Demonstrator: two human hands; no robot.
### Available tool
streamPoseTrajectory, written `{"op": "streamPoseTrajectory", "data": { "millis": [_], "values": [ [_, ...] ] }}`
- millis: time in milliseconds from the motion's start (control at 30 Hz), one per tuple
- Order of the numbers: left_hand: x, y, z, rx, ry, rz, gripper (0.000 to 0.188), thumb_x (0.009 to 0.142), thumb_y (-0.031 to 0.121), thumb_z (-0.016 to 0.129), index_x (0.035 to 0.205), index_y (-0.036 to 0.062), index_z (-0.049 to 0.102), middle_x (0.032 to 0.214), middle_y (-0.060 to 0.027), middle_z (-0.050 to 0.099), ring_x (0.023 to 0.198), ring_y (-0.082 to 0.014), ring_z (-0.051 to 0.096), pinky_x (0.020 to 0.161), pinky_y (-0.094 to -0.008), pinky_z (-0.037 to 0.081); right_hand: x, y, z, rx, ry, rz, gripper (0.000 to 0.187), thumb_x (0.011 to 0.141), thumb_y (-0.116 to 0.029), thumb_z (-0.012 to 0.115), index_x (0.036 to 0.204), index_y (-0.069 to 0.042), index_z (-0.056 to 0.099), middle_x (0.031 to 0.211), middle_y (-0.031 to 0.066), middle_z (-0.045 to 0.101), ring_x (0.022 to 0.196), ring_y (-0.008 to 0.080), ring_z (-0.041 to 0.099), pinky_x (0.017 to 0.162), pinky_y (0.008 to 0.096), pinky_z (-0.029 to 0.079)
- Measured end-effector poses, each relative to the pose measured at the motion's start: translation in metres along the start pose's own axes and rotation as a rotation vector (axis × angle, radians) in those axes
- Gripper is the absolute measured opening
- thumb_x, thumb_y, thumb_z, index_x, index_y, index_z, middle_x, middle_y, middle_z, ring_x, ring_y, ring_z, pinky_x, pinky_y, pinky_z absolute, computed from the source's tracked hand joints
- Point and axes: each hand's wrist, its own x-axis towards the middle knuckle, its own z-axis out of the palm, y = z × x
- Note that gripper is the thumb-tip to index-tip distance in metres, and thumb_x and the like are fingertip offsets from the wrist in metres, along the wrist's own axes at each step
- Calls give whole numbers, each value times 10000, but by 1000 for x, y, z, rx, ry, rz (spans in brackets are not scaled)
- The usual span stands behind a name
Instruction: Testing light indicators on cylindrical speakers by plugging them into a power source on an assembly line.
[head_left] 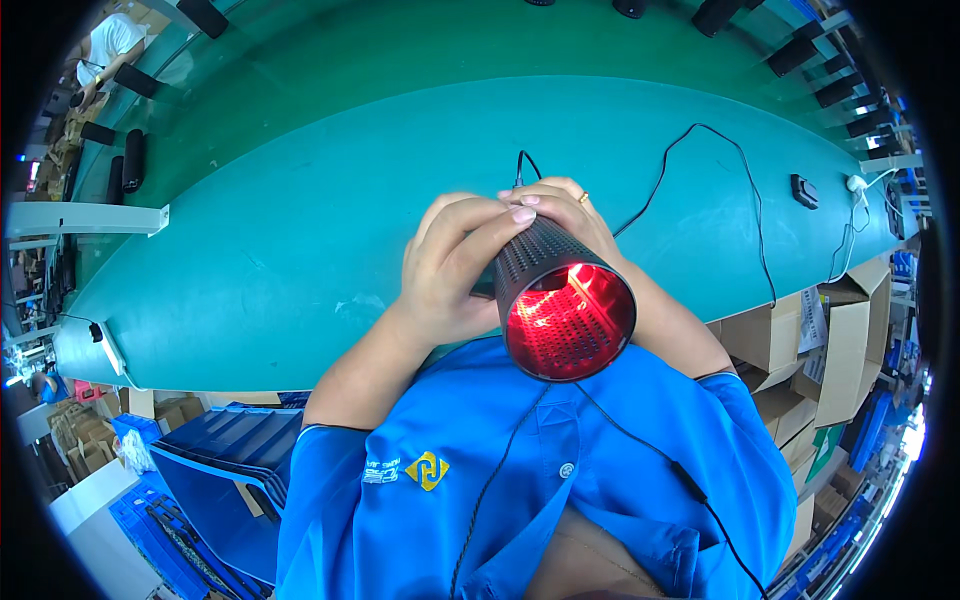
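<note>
A black perforated metal cylinder [525, 255] is held up over the table, its open end tilted toward me and glowing red inside. My left hand [450, 255] is closed around its left side, the thumb lying along the perforated wall. My right hand [575, 215], with a ring on one finger, grips the far right part of it. Behind the hands, a black cable [522, 160] rises from near the cylinder's far end; where it plugs in is hidden by the fingers.
Over the teal tabletop [300, 230] a long black cord [742, 150] loops toward a small black device [805, 190] and a white plug [857, 184]. Black cylinders [133, 160] stand along the darker green strip beyond. Cardboard boxes [840, 340] lie right, blue bins [225, 460] left. Another person [112, 45] is far left.
</note>
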Motion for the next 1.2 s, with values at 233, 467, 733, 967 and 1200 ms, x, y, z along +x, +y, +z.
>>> {"op": "streamPoseTrajectory", "data": {
  "millis": [233, 467, 733, 967, 1200],
  "values": [
    [1, 2, 0, 2, -3, -19, 583, 580, 130, 780, 1130, 83, 592, 1011, -84, 591, 817, -246, 559, 699, -328, 482, 0, -2, -4, -48, -35, 8, 656, 619, -79, 765, 1212, -56, 485, 1170, 105, 603, 991, 244, 603, 871, 347, 440],
    [0, -1, -4, 24, 5, -1, 578, 585, 128, 776, 1131, 85, 591, 1024, -84, 594, 852, -247, 564, 740, -329, 477, 2, 4, -14, 43, 8, 1, 640, 654, -114, 768, 1229, -57, 492, 1193, 102, 594, 1011, 251, 597, 856, 354, 446],
    [5, 4, -30, 303, -29, -11, 854, 689, 300, 816, 1346, 43, 335, 1172, -121, 522, 1045, -262, 537, 831, -363, 488, 2, -18, -29, 6, -103, 403, 286, 879, -147, 570, 1145, -41, 560, 976, 99, 647, 785, 209, 610, 662, 300, 482],
    [1, 8, -28, -289, -168, -154, 902, 671, 316, 839, 1352, 45, 313, 1195, -123, 509, 1040, -253, 548, 854, -375, 482, -5, -12, -24, 1195, -287, 1131, 200, 936, -96, 459, 1042, -20, 611, 841, 110, 644, 659, 147, 568, 552, 245, 459],
    [1, 10, -22, -323, -61, -106, 742, 619, 214, 821, 1250, 60, 461, 1141, -103, 553, 949, -246, 571, 831, -361, 480, -16, -2, -20, 1344, -324, 1074, 143, 898, -56, 536, 1002, -1, 617, 872, 103, 644, 770, 128, 593, 657, 213, 474]
  ]
}}
